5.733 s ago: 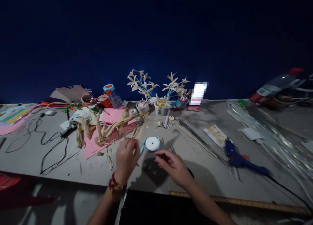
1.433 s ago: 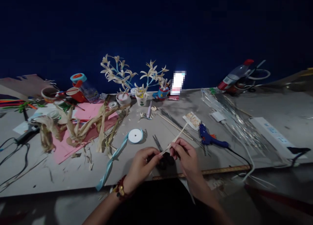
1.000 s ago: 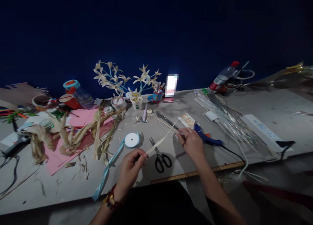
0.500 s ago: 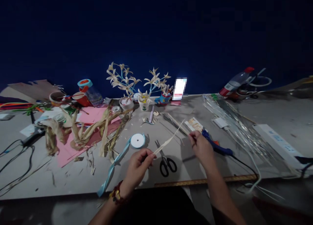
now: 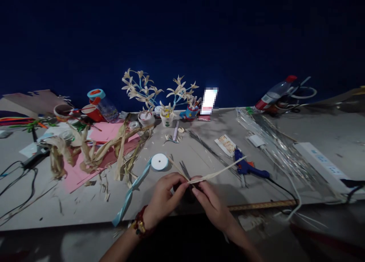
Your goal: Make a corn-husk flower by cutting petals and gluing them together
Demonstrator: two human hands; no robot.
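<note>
Both hands meet over the near part of the table. My left hand (image 5: 168, 195), with a beaded bracelet at the wrist, is closed in a pinch on a pale dried corn husk strip (image 5: 224, 172). Beside it my right hand (image 5: 212, 203) pinches the same strip close to the left fingertips; the strip's long end slants up to the right. A thin, brownish strand (image 5: 178, 166) sticks out up-left from between the hands. Under them lie the scissors (image 5: 184, 167), blades showing and handles mostly hidden. A spool of light blue ribbon (image 5: 159, 162) is just left of these.
Dried corn husks (image 5: 94, 155) cover pink paper (image 5: 76, 176) at left. Potted husk flowers (image 5: 146, 98) stand at the back near a lit phone (image 5: 209, 100). A blue glue gun (image 5: 248, 167), wires (image 5: 205, 146) and a white power strip (image 5: 322, 165) lie to the right.
My right hand has moved left and toward me, meeting my left hand at the strip. The strip's free end now reaches farther right, and the scissors' handles have become mostly covered.
</note>
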